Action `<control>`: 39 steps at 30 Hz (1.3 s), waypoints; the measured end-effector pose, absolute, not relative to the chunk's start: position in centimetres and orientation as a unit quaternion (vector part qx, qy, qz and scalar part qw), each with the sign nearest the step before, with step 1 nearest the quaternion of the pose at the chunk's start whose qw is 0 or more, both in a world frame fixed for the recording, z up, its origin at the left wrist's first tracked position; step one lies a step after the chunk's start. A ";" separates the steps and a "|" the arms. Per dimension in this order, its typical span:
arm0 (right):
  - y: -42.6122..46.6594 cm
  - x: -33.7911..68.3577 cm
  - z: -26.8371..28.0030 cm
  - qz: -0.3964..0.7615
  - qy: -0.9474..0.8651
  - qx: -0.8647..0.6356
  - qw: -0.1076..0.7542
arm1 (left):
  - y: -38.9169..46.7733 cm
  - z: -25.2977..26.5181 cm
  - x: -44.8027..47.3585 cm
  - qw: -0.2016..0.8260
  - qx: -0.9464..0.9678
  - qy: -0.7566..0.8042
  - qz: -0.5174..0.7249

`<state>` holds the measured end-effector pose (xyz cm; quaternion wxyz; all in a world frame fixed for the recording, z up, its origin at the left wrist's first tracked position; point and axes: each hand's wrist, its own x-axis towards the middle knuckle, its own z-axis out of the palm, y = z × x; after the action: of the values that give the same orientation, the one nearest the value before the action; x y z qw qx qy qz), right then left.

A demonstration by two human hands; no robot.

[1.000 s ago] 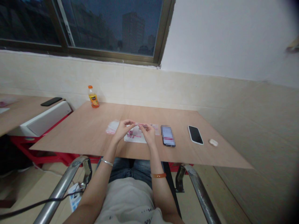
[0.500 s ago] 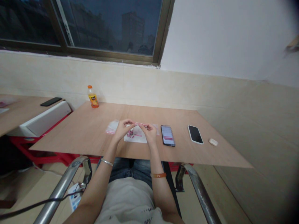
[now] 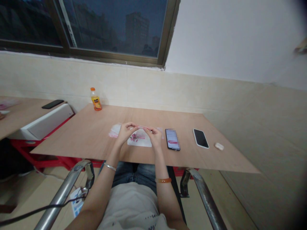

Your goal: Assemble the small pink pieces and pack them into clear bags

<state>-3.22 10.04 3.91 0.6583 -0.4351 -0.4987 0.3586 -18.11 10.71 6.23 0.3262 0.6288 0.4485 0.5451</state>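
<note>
in progress: 1 pink strip (image 3: 143,126), pinched between fingers of left hand (image 3: 124,133) and right hand (image 3: 155,136), not yet set down. under fingers: 1 sheet (image 3: 141,142). remaining work: unclear.

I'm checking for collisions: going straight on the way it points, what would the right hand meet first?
Beyond the thin pink strip it holds, the right hand would probably meet the left hand first; depth is unclear.

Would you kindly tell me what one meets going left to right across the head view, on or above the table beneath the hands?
Orange-capped drink bottle, clear plastic packets, left hand, right hand, lit-screen smartphone, dark-screened white-edged smartphone, small white case.
</note>
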 end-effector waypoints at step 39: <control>12.7 6.5 3.7 0.241 -0.723 -0.587 0.273 | 13.6 3.5 -13.0 0.366 0.788 0.384 0.312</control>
<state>6.46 12.72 3.72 0.2727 -0.5875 -0.7227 0.2413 -13.02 13.58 3.53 0.3660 0.7884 0.3836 0.3120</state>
